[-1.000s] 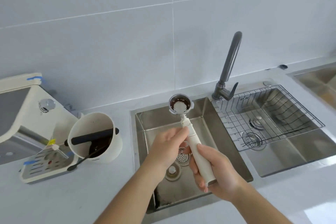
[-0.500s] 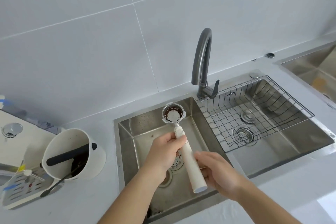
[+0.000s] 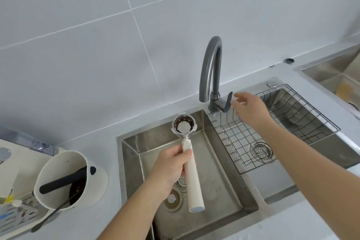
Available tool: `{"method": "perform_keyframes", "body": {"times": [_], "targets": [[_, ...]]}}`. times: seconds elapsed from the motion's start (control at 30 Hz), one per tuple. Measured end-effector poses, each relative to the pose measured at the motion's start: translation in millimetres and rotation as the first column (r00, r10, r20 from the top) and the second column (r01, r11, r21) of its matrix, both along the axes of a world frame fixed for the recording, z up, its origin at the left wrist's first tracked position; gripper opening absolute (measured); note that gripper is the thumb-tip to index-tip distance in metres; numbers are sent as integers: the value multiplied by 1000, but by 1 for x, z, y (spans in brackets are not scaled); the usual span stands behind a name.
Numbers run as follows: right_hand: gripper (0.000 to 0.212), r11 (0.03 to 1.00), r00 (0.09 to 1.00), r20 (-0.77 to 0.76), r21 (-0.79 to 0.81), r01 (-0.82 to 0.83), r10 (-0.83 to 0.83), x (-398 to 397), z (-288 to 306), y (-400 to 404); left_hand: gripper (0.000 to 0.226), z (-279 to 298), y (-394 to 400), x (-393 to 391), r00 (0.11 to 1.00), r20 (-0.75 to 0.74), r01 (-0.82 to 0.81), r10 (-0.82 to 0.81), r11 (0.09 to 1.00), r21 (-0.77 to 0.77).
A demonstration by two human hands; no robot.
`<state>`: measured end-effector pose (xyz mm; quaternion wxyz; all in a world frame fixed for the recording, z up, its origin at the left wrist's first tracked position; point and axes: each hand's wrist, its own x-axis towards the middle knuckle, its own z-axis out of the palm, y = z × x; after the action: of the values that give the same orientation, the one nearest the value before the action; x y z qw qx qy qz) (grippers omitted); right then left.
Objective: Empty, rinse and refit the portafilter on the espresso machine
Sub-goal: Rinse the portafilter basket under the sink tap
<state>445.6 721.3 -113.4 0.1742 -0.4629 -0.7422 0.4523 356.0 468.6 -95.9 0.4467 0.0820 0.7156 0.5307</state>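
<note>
My left hand (image 3: 171,167) grips the cream handle of the portafilter (image 3: 191,177) near its neck, holding it over the left sink basin (image 3: 224,191). Its metal basket (image 3: 183,124) faces up below the grey tap's spout (image 3: 211,68), with brown coffee residue around a pale centre. My right hand (image 3: 248,108) is off the handle, fingers spread, right beside the tap lever (image 3: 228,101); whether it touches the lever I cannot tell. No water runs. A corner of the espresso machine (image 3: 7,161) shows at the far left.
A white knock box (image 3: 58,163) with a black bar and dark grounds stands left of the sink, a long dark spoon (image 3: 52,215) leaning by it. A wire rack (image 3: 272,128) sits in the right basin. A second sink (image 3: 335,76) is at the far right.
My right hand let go of the portafilter handle and reached up to the tap lever. The left hand keeps the portafilter under the spout. The view has shifted.
</note>
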Motion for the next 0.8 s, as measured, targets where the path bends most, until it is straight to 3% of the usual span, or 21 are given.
{"method": "perform_keyframes", "body": {"times": [0.17,0.3,0.5,0.8], "targets": [[51,964,985,167,256,-75,32,-37,-8,33,12,-2,8,-3,999,36,27,-26,999,-21],[44,958,963,269,266,-104,30,-52,-20,40,13,-5,16,-4,997,64,40,-39,999,-26],[18,952,973,230,303,-38,-35,-55,-31,40,12,-4,24,-6,994,94,50,-49,999,-12],[12,957,988,132,286,44,-85,-48,-33,37,12,-4,31,-3,990,125,59,-60,998,14]]}}
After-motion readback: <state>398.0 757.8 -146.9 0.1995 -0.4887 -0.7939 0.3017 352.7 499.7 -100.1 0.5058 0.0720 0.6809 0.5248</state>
